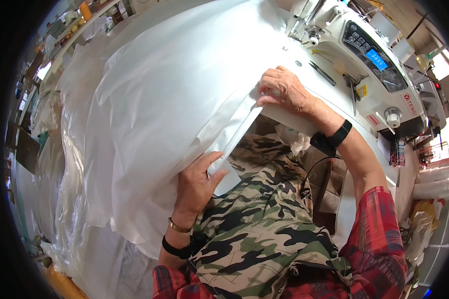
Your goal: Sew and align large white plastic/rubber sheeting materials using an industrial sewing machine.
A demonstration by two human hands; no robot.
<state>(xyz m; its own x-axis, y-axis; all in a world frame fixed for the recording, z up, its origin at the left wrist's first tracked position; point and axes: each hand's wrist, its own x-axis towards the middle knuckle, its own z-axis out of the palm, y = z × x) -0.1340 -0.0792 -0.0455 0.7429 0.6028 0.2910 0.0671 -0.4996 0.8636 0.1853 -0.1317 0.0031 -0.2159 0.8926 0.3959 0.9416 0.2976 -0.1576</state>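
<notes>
A large sheet of thin white fabric (154, 104) spreads across the table and hangs over its near edge towards my lap. My right hand (284, 90) is closed, pinching the folded edge of the fabric at the front of the sewing machine table. Further down the same edge is my left hand (197, 180), its thumb and index finger apart with the narrow folded strip beside them. Its other fingers are mostly hidden. Between the hands the strip runs fairly straight, and its lower end hangs past my left thumb.
At right stands a white sewing machine (384, 74) with a lit control panel. Dark thread snips (323, 73) lie on its bed. Camouflage cloth (254, 219) covers my lap. Crumpled clear plastic (72, 174) hangs at left, and a cluttered shelf (77, 30) is at the far left.
</notes>
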